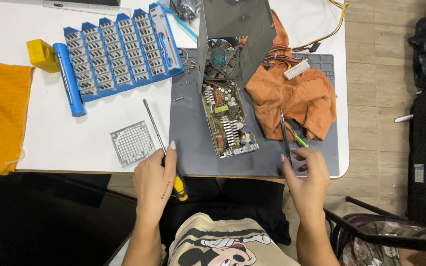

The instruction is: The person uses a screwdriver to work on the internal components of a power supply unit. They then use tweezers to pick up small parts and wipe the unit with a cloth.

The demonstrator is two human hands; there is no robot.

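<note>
Head view: left hand (155, 181) closed round a screwdriver (159, 141) w/ yellow-black handle, shaft angled up-left over the white table (65, 138), index finger laid along it. Right hand (307, 172) pinches tweezers (285, 133), tips pointing up toward the orange cloth (301, 96). Between hands, on the grey mat (188, 143), sits an opened power supply board (227, 120) w/ its metal case (235, 29) tipped up behind. Perforated metal grille (132, 143) just left of the screwdriver; blue bit holder (119, 49) further back.
</note>
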